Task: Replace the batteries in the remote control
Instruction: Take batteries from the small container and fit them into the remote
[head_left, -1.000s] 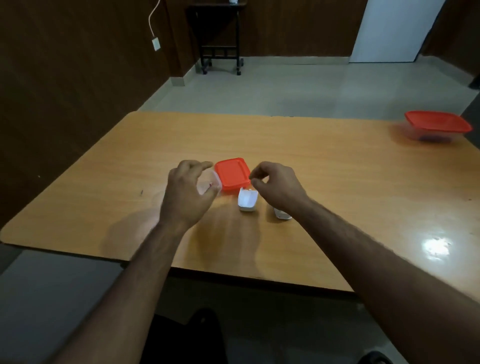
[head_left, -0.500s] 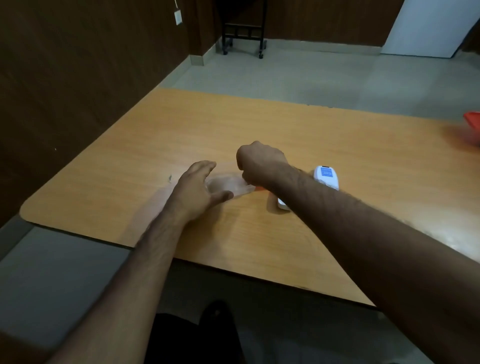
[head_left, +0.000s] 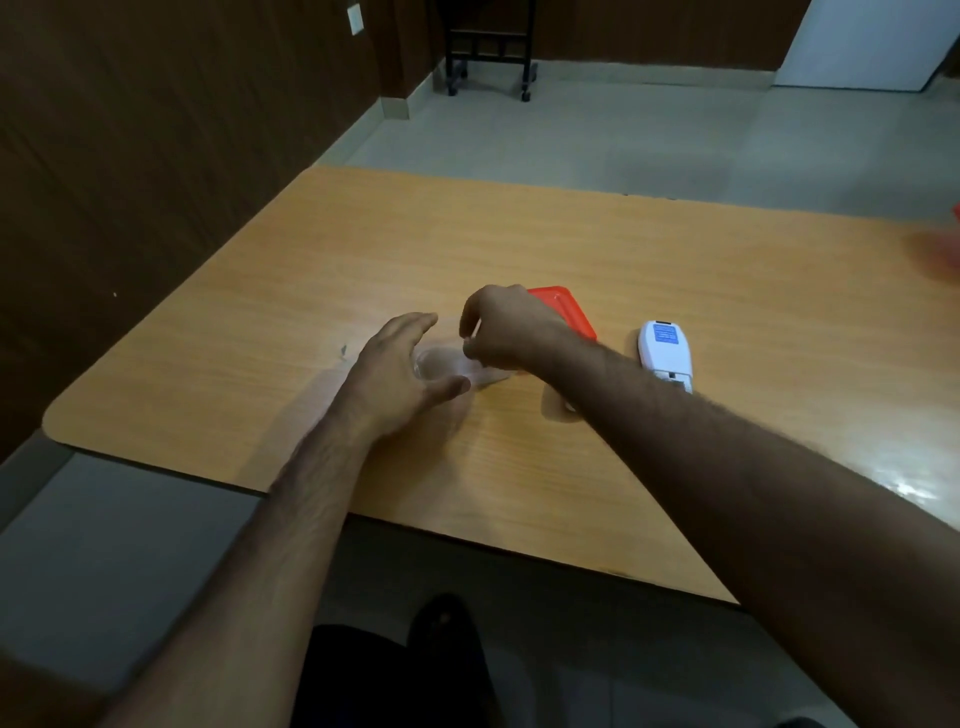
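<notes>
A small clear plastic container (head_left: 441, 364) stands on the wooden table (head_left: 519, 244). My left hand (head_left: 400, 374) cups it from the left, thumb in front and fingers behind. My right hand (head_left: 504, 327) hovers over the container's mouth with its fingertips pinched together; whether anything is between them is hidden. The container's red lid (head_left: 569, 312) lies flat just behind my right wrist. The white remote control (head_left: 665, 353) rests face down to the right, blue label up, apart from both hands. A small pale piece (head_left: 570, 407) peeks out under my right forearm.
At the far right edge of the table a blurred red container (head_left: 955, 228) is just in view. The table's near edge runs below my forearms. A black trolley (head_left: 488, 52) stands on the floor by the far wall.
My right hand has crossed left from the remote to above the clear container. My left hand stays around the container. The view has shifted, and the remote now shows uncovered on the right.
</notes>
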